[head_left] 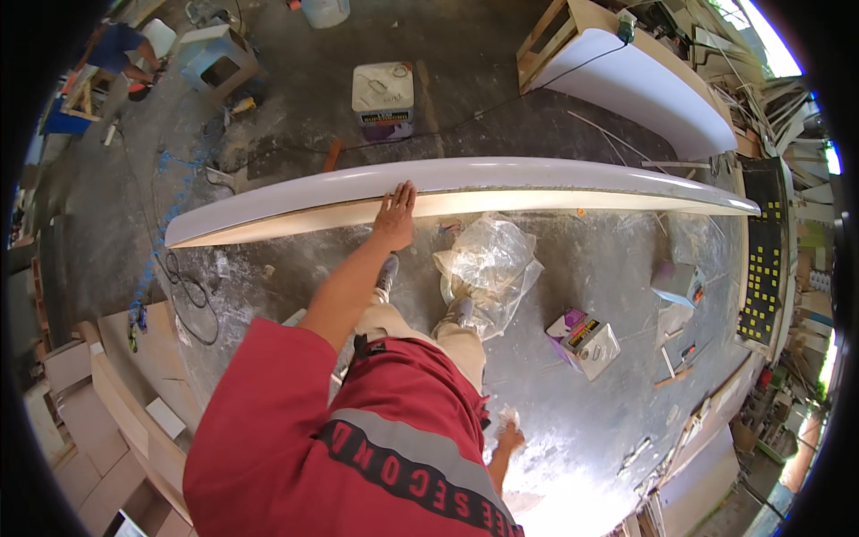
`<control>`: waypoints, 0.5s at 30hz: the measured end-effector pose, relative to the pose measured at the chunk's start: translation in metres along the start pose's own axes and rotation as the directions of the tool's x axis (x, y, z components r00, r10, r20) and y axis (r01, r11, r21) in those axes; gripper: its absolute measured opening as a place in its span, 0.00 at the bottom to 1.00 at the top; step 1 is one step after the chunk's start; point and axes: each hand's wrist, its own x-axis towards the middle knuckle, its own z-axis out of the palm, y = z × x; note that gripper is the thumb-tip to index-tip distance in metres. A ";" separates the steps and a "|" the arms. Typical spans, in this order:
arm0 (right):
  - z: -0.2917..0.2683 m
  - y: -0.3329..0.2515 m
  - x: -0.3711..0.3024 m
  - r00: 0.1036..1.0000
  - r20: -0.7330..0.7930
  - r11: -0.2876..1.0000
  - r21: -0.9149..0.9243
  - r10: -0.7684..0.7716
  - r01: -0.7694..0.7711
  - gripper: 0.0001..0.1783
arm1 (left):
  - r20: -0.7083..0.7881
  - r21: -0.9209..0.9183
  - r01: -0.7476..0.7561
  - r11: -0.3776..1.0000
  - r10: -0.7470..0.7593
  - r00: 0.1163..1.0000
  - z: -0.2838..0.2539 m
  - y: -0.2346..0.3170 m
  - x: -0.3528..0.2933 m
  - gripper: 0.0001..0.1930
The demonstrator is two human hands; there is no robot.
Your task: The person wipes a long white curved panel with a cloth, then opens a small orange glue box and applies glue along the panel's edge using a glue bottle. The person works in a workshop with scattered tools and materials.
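In front of me a long, curved panel (501, 168) stands on edge, with a glossy white face and a pale wood-coloured side. My left hand (395, 219) lies on its upper edge, fingers stretched out flat across the white face. Down at my right side, my right hand (512, 438) is closed around a pale, crumpled wad (508, 416), perhaps cloth or plastic; its kind is not clear. Crumpled clear plastic sheeting (490, 264) lies on the floor by my feet, just this side of the panel.
A square can (383, 89) stands beyond the panel, and another can (586, 345) lies to the right. A second white curved panel (617, 89) leans at the far right. A cable (192, 291) loops at left near stacked boards (125, 394). A person (116, 45) is far left.
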 end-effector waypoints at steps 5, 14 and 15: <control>0.013 -0.053 -0.097 0.976 0.191 0.959 0.241 0.102 -0.148 0.22 | -0.050 -0.024 0.011 1.000 -0.013 0.999 0.021 -0.058 -0.058 0.45; 0.028 -0.126 -0.138 0.983 0.172 0.997 0.056 -0.069 0.060 0.20 | -0.294 -0.250 -0.316 0.915 0.240 0.925 0.001 -0.095 -0.018 0.21; 0.026 -0.132 -0.133 0.978 0.173 0.993 0.032 -0.118 0.114 0.20 | -0.324 -0.245 -0.322 0.915 0.236 0.916 0.000 -0.090 -0.006 0.20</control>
